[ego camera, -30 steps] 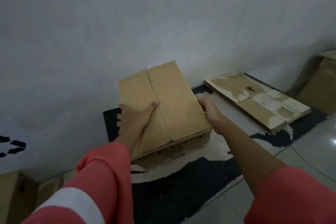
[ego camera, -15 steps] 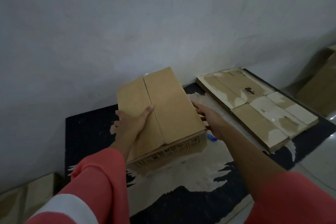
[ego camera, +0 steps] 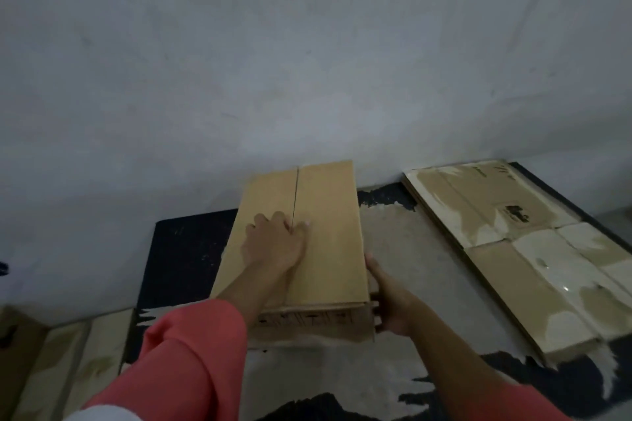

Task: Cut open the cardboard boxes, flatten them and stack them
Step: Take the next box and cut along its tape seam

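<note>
By the wall (ego camera: 307, 79), the box (ego camera: 325, 232) looks light and stiff; left hand (ego camera: 273, 243) flat on top, right hand (ego camera: 390, 304) grips its near corner.

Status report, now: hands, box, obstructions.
Left hand on box top, at flap seam. Right hand grips its near right corner. Box closed, not flattened. Flattened stack lies apart, right.

Single head-worn view looks forward and down; close over the floor (ego camera: 403, 249).
</note>
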